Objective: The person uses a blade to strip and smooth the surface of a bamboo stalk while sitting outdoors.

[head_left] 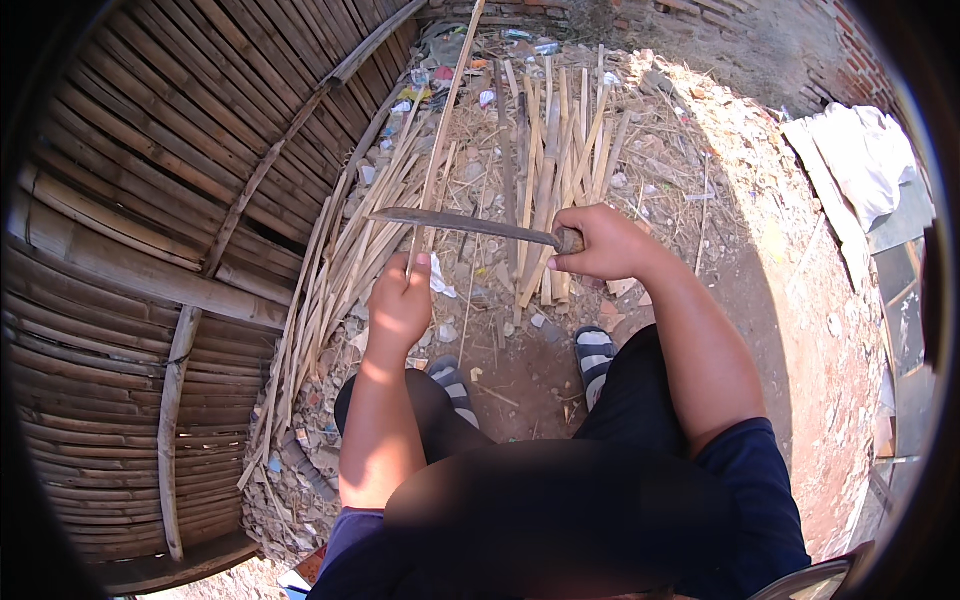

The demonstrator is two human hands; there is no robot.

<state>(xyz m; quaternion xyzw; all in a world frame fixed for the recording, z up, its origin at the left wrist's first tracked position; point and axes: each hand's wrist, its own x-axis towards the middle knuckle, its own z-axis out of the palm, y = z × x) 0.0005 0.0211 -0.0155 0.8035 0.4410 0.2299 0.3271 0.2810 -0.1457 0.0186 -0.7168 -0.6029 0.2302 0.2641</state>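
Dry bamboo, dull steel and dusty earth.

The long blade (465, 225) is dark, matt metal with a worn wooden handle; the thin strip (445, 120) and the split slats (550, 170) are pale, dry, fibrous bamboo. The wall (150, 200) is weathered brown bamboo, ridged. The ground (770, 270) is rough, dusty reddish dirt. The cloth (865, 155) is white, crumpled fabric.

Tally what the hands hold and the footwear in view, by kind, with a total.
Knife, handle gripped in the right hand: 1
Bamboo strip, gripped in the left hand: 1
Striped sandals: 2
Total: 4
The loose bamboo strips heaped on the ground overlap too much to count.
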